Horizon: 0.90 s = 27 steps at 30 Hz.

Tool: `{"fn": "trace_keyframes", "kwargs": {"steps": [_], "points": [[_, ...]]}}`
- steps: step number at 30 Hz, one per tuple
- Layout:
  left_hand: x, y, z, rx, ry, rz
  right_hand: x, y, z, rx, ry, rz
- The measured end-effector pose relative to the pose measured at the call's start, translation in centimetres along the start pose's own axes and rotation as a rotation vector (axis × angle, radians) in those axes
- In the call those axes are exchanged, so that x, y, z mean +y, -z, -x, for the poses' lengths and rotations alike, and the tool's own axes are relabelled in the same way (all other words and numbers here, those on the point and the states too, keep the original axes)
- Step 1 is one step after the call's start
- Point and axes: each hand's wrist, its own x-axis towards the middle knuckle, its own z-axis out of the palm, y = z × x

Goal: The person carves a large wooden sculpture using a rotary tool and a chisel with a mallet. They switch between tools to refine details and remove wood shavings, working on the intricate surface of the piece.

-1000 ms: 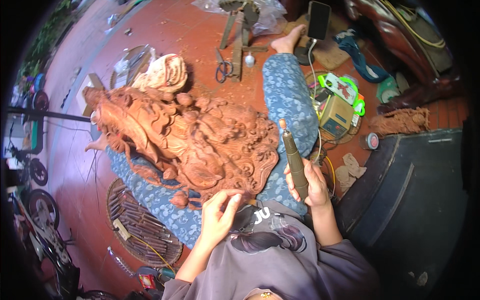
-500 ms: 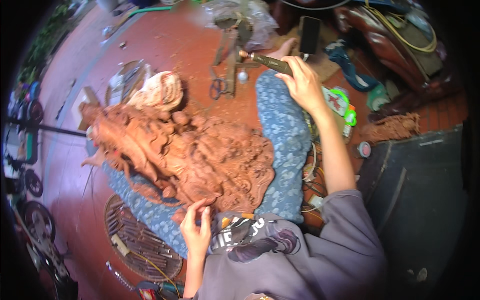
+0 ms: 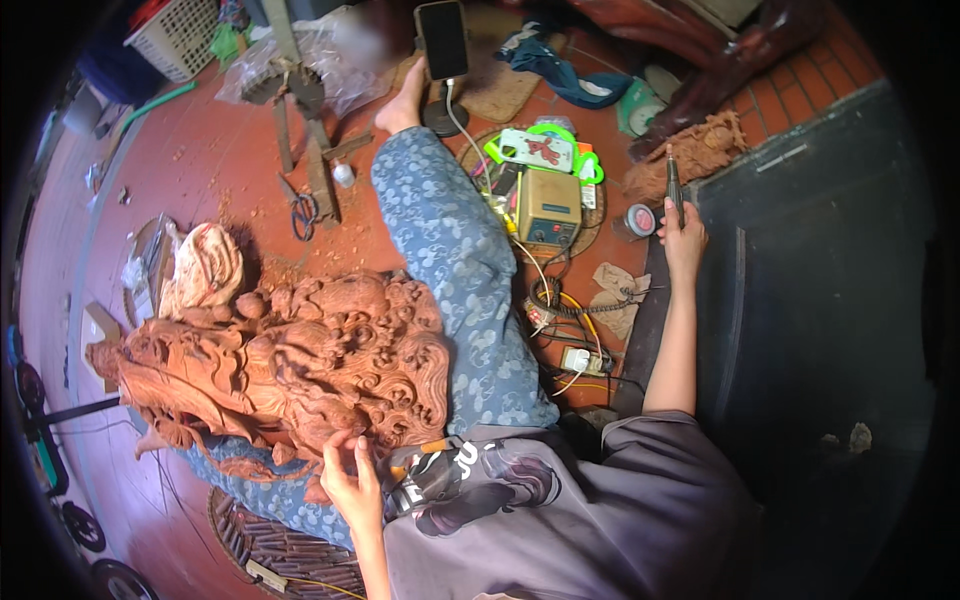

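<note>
A large reddish-brown wood carving (image 3: 300, 360) with swirling relief lies across my lap. My left hand (image 3: 352, 490) is at its near edge, the curled thumb and fingers closed against the wood. Out to the right, my right hand (image 3: 684, 240) grips a slim dark rotary tool handpiece (image 3: 673, 182), its copper-coloured tip pointing away from me. The handpiece is well apart from the carving, beside a small round tin (image 3: 640, 220) and the dark panel. My fingers hide the handpiece's lower end.
A beige control box (image 3: 550, 208), cables and a power strip (image 3: 585, 361) lie right of my leg. Farther off are a phone on a stand (image 3: 442, 45), scissors (image 3: 304, 215) and a bundled cloth (image 3: 203, 268). A basket of chisels (image 3: 290, 548) sits near left; a dark panel (image 3: 810, 300) fills the right.
My right hand has swung the handpiece from above my knee out to the right, beside the tin. The view has turned rightward, revealing the control box. My left hand stays at the carving's edge.
</note>
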Motion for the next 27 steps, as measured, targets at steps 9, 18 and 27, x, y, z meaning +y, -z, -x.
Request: {"fn": "trace_keyframes", "kwargs": {"steps": [9, 18, 27], "points": [[2.4, -0.1, 1.0, -0.061, -0.024, -0.088, 8.8, -9.1, 5.0, -0.199, -0.383, 0.125], [1.3, -1.1, 1.8, -0.074, -0.006, -0.133, 10.3, -14.4, 9.8, -0.175, -0.358, 0.520], [1.6, 0.3, 1.2, -0.159, -0.168, -0.277, 18.2, -15.3, 13.3, -0.156, -0.107, 0.515]]}}
